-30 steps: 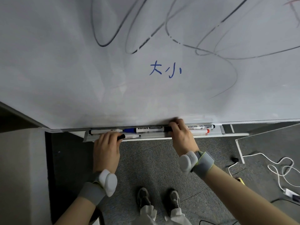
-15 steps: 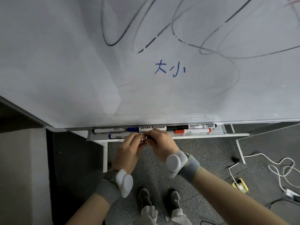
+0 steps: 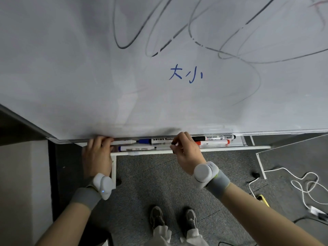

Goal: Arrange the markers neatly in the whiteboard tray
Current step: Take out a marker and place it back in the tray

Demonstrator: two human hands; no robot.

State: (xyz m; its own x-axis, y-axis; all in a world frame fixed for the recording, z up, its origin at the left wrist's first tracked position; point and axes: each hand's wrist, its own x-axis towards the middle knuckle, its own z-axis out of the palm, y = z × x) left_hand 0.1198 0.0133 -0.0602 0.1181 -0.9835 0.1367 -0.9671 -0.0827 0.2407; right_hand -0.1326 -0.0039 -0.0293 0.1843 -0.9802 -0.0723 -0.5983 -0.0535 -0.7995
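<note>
Head view looks down a whiteboard [image 3: 71,77] to its tray [image 3: 236,147], where the two hands, bunched together at the tray's front edge half a second ago, have parted: the left hand [image 3: 96,155] now sits at the tray's left end with its fingers curled over the end of a marker at the back [image 3: 124,142], though the grip itself is hidden by the knuckles and I cannot tell whether it is closed on that marker or just pushing it, and the right hand [image 3: 186,153] has moved to mid-tray, thumb and forefinger pinched near a dark marker end, too small to say whether it is held. Four more markers lie lengthwise in the tray: a blue-capped marker [image 3: 156,140] and a black-capped marker [image 3: 213,138] end to end at the back, a red-capped marker [image 3: 212,143] just in front of the black one, and a second blue marker [image 3: 136,148] along the front, left of centre. I judge the spread of the hands to be a squaring-up of the rows from both ends, with the task well along. Readable writing is sparse: the blue characters "大小" [image 3: 185,74] on the board, and part of a word ending "BOARD" on the back blue marker; other barrel labels are too small
</note>
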